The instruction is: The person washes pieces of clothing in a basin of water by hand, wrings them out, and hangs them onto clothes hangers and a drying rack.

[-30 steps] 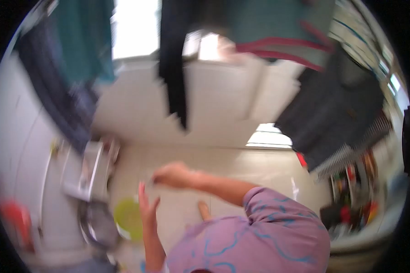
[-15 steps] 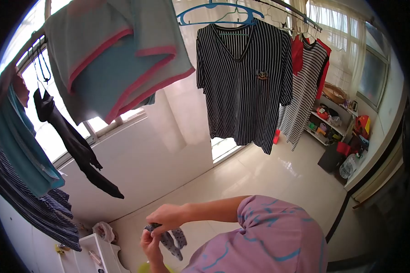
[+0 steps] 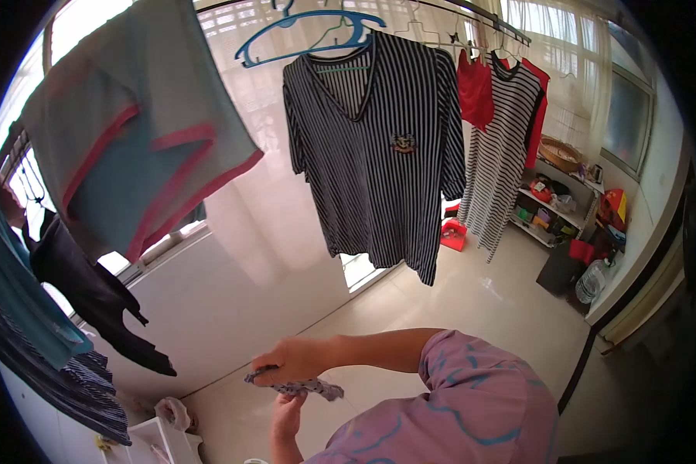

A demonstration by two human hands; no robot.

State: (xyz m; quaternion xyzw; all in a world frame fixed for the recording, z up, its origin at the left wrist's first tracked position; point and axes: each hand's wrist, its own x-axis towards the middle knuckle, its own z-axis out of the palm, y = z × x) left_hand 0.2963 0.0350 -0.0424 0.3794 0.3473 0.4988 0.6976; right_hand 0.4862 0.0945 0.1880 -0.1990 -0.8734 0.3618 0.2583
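A small grey cloth with dark spots (image 3: 311, 387) is stretched sideways and bunched between my hands, low in the view. Its shape is partly hidden by my fingers, so I cannot tell what kind of garment it is. My right hand (image 3: 292, 360) reaches in from the right and is closed over the cloth's upper left part. Just below, my left hand (image 3: 287, 417) comes up from the bottom edge, its fingertips pinching the underside. One end of the cloth sticks out loose to the right.
A striped V-neck shirt (image 3: 375, 155) hangs ahead from a blue hanger (image 3: 309, 35). A pink-edged towel (image 3: 155, 116) and dark garment (image 3: 93, 294) hang left. Further right are a striped dress (image 3: 503, 147) and shelf (image 3: 545, 205). A white cabinet (image 3: 162, 433) stands lower left.
The view has shifted, so the hanging clothes sit further left. My hands have moved slightly right in view, and the cloth's hanging ends have swung up to the right, nearly level.
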